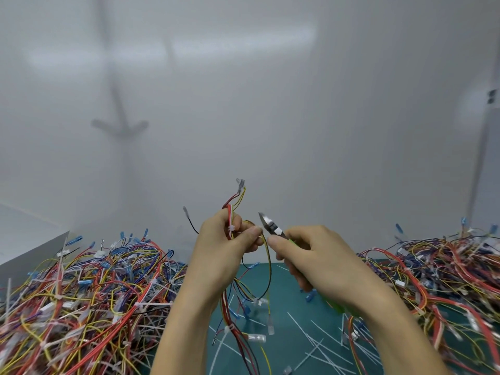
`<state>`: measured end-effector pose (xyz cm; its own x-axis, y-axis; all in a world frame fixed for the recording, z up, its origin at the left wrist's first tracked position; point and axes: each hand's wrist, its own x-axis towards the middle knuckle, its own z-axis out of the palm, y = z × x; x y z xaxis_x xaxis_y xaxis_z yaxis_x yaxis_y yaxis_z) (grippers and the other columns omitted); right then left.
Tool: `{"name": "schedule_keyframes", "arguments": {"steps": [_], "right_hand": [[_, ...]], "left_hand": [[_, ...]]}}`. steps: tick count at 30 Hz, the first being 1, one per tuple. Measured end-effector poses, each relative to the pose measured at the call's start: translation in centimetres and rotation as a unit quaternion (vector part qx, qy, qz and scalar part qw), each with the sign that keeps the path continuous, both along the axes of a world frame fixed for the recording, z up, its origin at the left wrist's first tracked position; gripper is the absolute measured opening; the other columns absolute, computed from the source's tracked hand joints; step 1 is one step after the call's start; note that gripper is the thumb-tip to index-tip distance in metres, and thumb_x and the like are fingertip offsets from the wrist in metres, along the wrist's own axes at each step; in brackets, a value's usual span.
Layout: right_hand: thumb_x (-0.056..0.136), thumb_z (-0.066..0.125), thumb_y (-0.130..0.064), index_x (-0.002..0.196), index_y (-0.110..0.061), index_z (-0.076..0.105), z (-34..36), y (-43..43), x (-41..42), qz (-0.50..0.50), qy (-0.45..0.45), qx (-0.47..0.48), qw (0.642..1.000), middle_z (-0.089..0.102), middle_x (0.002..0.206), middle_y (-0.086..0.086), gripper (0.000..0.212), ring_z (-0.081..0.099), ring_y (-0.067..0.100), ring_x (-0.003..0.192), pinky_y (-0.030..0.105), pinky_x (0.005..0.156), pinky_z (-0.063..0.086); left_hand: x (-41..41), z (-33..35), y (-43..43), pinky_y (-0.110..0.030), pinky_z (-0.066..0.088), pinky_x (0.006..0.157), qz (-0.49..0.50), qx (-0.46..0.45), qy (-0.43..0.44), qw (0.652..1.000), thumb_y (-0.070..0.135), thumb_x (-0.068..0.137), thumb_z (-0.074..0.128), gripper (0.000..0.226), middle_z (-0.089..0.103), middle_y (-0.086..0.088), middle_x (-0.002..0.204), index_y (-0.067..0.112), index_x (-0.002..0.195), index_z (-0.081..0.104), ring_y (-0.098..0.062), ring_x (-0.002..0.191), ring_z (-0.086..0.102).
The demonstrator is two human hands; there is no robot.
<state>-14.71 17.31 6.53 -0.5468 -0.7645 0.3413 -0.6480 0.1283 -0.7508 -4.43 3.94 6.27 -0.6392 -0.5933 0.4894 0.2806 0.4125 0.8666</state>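
My left hand (219, 247) holds up a small wire harness (236, 201) of red, yellow and black wires, pinching it at a white cable tie (230, 230). The harness's loose ends with clear terminals hang down below the hand to the mat. My right hand (313, 255) grips green-handled side cutters (270, 226), whose metal jaws point up and left, just right of my left fingertips. The jaws sit close to the harness, apart from the tie.
A big tangle of coloured wire harnesses (89, 299) lies at the left, and another pile (438, 274) at the right. Between them is a green cutting mat (286, 328) strewn with cut white cable-tie tails. A white wall stands behind, a grey box edge (32, 253) at far left.
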Motion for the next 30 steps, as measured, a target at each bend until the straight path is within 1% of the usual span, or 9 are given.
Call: {"name": "schedule_keyframes", "arguments": {"steps": [2,4,7,10,15,19,25,27,30], "right_hand": [[0.085,0.057,-0.058,0.079,-0.008,0.063,0.1,-0.1,0.2,-0.007,0.0,-0.024,1.0,0.054,0.058,-0.001,0.051,0.051,0.014,0.05,0.036,0.052,0.05],[0.085,0.061,-0.054,0.079,-0.005,0.061,0.0,-0.4,0.4,-0.016,0.001,-0.035,0.999,0.052,0.059,0.001,0.049,0.049,0.017,0.054,0.045,0.058,0.051],[0.084,0.068,-0.046,0.079,-0.011,0.064,-0.1,-0.7,0.5,-0.038,0.012,-0.044,0.998,0.053,0.058,0.0,0.035,0.05,0.018,0.057,0.046,0.065,0.052],[0.083,0.07,-0.043,0.08,-0.014,0.066,-0.2,-0.8,0.6,-0.035,0.015,-0.044,0.998,0.054,0.057,-0.001,0.03,0.05,0.018,0.058,0.042,0.063,0.052],[0.082,0.069,-0.047,0.084,-0.007,0.066,-0.4,-1.0,1.0,-0.004,0.022,-0.023,0.999,0.046,0.056,0.002,0.04,0.042,0.017,0.055,0.037,0.054,0.04],[0.086,0.07,-0.039,0.073,-0.013,0.068,-0.4,-1.3,1.6,0.064,-0.057,-0.063,0.994,0.054,0.049,-0.001,0.03,0.049,0.016,0.048,0.034,0.051,0.042],[0.087,0.07,-0.033,0.064,-0.028,0.069,-1.0,-2.2,1.5,0.01,-0.052,-0.11,0.992,0.059,0.05,-0.009,0.024,0.053,0.009,0.053,0.032,0.056,0.047],[0.085,0.07,-0.035,0.068,-0.032,0.071,-1.0,-2.3,1.1,-0.02,-0.054,-0.14,0.989,0.058,0.049,-0.008,0.018,0.052,0.012,0.054,0.035,0.059,0.047],[0.083,0.069,-0.04,0.071,-0.026,0.068,-0.9,-2.1,0.4,-0.063,-0.076,-0.182,0.978,0.057,0.049,0.0,0.018,0.053,0.017,0.052,0.04,0.059,0.05]], "left_hand": [[-0.2,0.0,0.2,-0.024,0.059,0.067,0.0,0.001,0.0,1.0,0.007,0.092,0.064,0.026,0.071,-0.002,0.068,0.009,0.077,0.043,-0.013,0.068,0.07],[-0.3,0.0,0.4,-0.026,0.059,0.066,0.005,0.011,-0.017,1.0,0.034,0.094,0.061,0.032,0.074,0.0,0.074,0.008,0.08,0.048,-0.013,0.069,0.072],[-0.7,0.0,0.5,-0.029,0.06,0.066,-0.009,0.047,-0.071,0.996,0.07,0.082,0.036,0.062,0.076,-0.002,0.087,0.015,0.095,0.061,-0.013,0.073,0.074],[-0.9,-0.1,0.3,-0.034,0.061,0.07,-0.009,0.072,-0.107,0.992,0.08,0.076,0.024,0.073,0.076,-0.002,0.092,0.028,0.106,0.065,-0.012,0.076,0.075],[-0.6,-0.3,0.3,-0.029,0.059,0.058,-0.036,0.068,-0.123,0.989,0.102,0.049,0.024,0.088,0.076,0.007,0.08,0.047,0.108,0.061,-0.009,0.074,0.074],[-0.8,-0.3,0.4,-0.033,0.059,0.065,-0.08,0.11,-0.123,0.983,0.109,0.029,0.033,0.086,0.077,0.005,0.079,0.056,0.086,0.071,-0.015,0.077,0.075],[-0.9,-0.1,0.5,-0.028,0.059,0.064,-0.147,0.129,-0.135,0.971,0.107,0.036,0.038,0.087,0.077,0.008,0.096,0.054,0.096,0.071,-0.016,0.086,0.075],[-0.6,0.0,0.7,-0.029,0.06,0.065,-0.143,0.084,-0.169,0.971,0.105,0.048,0.03,0.09,0.076,0.005,0.103,0.047,0.104,0.071,-0.015,0.088,0.075],[0.1,0.1,0.9,-0.032,0.062,0.07,-0.169,0.016,-0.211,0.963,0.082,0.084,0.028,0.07,0.077,-0.002,0.095,0.03,0.101,0.072,-0.021,0.083,0.076]]}}
